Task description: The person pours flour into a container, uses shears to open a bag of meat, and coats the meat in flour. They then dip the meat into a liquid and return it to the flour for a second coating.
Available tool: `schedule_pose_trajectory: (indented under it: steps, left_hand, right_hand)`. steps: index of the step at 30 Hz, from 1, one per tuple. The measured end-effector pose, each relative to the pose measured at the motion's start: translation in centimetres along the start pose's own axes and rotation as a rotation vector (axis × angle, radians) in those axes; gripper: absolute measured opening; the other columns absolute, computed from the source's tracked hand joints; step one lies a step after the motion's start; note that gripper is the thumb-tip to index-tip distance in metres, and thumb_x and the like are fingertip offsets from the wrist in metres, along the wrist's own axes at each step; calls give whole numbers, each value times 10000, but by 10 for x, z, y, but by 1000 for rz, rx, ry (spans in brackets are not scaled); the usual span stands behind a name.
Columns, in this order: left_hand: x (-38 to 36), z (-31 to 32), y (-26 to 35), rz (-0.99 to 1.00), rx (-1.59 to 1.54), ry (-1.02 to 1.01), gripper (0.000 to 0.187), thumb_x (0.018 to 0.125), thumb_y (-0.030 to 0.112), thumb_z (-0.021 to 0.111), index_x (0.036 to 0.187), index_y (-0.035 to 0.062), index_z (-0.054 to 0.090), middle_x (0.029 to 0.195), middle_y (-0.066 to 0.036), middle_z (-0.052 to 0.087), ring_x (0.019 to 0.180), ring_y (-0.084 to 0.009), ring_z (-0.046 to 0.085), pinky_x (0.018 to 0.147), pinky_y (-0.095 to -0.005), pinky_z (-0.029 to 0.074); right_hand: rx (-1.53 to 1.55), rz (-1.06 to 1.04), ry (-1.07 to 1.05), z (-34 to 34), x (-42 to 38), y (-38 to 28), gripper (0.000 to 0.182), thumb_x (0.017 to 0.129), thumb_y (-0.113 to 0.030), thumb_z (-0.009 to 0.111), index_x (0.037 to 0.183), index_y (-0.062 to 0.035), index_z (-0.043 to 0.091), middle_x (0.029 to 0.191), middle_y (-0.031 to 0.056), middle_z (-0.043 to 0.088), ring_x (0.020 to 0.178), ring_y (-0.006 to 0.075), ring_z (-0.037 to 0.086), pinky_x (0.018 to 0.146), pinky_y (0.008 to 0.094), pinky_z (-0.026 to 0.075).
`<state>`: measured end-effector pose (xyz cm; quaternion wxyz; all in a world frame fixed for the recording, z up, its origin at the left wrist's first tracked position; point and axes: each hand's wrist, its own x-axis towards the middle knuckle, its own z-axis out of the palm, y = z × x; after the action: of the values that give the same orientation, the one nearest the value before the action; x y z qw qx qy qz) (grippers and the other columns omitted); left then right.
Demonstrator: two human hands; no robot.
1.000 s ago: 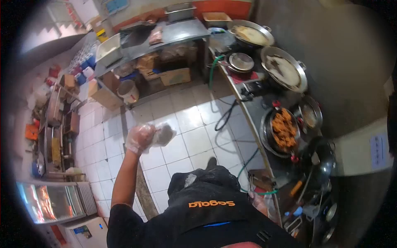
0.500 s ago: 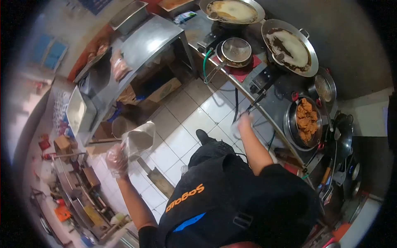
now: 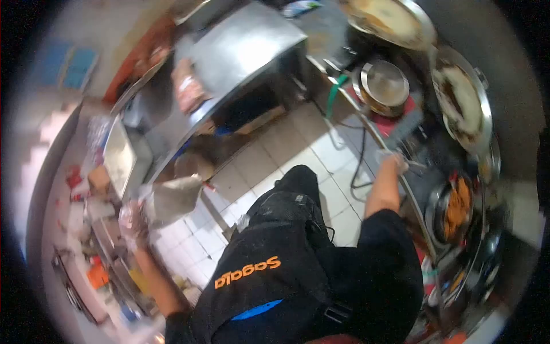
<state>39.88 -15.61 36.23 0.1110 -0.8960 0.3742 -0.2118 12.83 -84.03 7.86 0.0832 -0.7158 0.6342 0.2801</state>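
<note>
My left hand (image 3: pixel 133 223), in a clear plastic glove, grips a grey metal container (image 3: pixel 172 200) by its near side, out over the floor. My right hand (image 3: pixel 394 163), also gloved, is at the front edge of the stove counter (image 3: pixel 411 195). Motion smears its fingers, and a thin pale streak beside them is too blurred to name. Close by on its right is a dark pan (image 3: pixel 440 221) with pieces of fried chicken (image 3: pixel 458 203). A round strainer (image 3: pixel 385 83) lies over a pan beyond that hand.
Two large woks of foamy oil, one near the back (image 3: pixel 395 23) and one at the right (image 3: pixel 467 103), stand on burners. A steel table (image 3: pixel 246 34) bears a bag of pinkish food (image 3: pixel 188 86). A white tub (image 3: pixel 123 157) sits at its left end. A hose (image 3: pixel 361 166) hangs below the counter.
The view has turned and moved forward. My right hand has come from over the floor to the counter's edge, nearer the chicken. My left hand still holds the metal container, now lower.
</note>
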Motion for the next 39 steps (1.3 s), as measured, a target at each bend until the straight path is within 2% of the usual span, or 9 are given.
schedule_pose_trajectory:
  steps: [5, 15, 19, 21, 26, 32, 35, 38, 39]
  left_hand:
    - [37, -8, -6, -234, -27, -213, 231, 872, 54, 550, 1040, 162, 666, 893, -107, 656, 841, -310, 612, 742, -421, 490]
    - [152, 19, 15, -296, 49, -142, 256, 837, 36, 537, 987, 202, 662, 806, -64, 612, 731, -272, 593, 646, -406, 476]
    - [183, 35, 13, -257, -5, -129, 238, 835, 29, 556, 985, 180, 661, 805, -84, 636, 757, -284, 610, 684, -408, 485]
    - [198, 32, 16, -206, -40, -62, 228, 837, 28, 556, 981, 171, 660, 812, -94, 641, 764, -292, 616, 683, -412, 484]
    - [201, 65, -7, -195, -37, 23, 187, 826, 73, 564, 977, 146, 645, 751, -125, 645, 691, -314, 632, 628, -444, 492]
    - [199, 101, -35, -205, 26, -27, 103, 876, 144, 532, 911, 132, 628, 773, -125, 662, 706, -310, 642, 625, -454, 494]
    - [227, 91, -45, -389, 38, -446, 256, 832, 103, 553, 989, 227, 713, 875, -82, 673, 827, -271, 639, 705, -398, 509]
    - [216, 127, -69, -268, -164, -322, 109, 856, 193, 588, 866, 175, 695, 863, -99, 662, 807, -287, 626, 695, -412, 489]
    - [209, 144, -80, -181, -302, -242, 105, 857, 208, 596, 832, 151, 681, 861, -109, 659, 802, -294, 621, 695, -419, 481]
  right_hand:
    - [65, 176, 11, 77, 89, 8, 428, 790, -440, 641, 1048, -106, 709, 1157, 58, 668, 1075, 221, 623, 885, 359, 487]
    - [175, 393, -116, 64, 94, -2, 465, 694, -385, 761, 1073, -119, 719, 1166, 6, 672, 1057, 156, 644, 845, 292, 503]
    - [505, 506, -332, 117, 156, 36, 222, 891, -141, 564, 1047, -77, 708, 1083, 86, 686, 861, 172, 678, 660, 313, 559]
    - [356, 590, 82, 104, 113, -7, 180, 881, -197, 595, 959, -91, 717, 981, 69, 698, 828, 186, 675, 628, 317, 554]
    - [1231, 710, 136, 228, 198, 87, 160, 856, -254, 645, 890, -114, 714, 915, 61, 694, 807, 217, 671, 653, 365, 544]
    - [1044, 416, 352, 162, -47, 62, 304, 913, -252, 578, 1143, -59, 632, 1066, 148, 643, 920, 249, 644, 765, 405, 532]
    - [1724, 146, -86, 104, -119, 44, 321, 923, -251, 568, 1165, -44, 611, 1062, 139, 626, 924, 239, 630, 763, 382, 531]
    - [2031, -153, -580, 8, -184, -26, 338, 933, -250, 558, 1187, -29, 590, 1059, 131, 609, 929, 230, 615, 761, 358, 530]
    - [1839, -151, -343, 17, -175, -45, 391, 915, -292, 600, 1184, -12, 553, 1013, 89, 561, 865, 244, 570, 731, 362, 483]
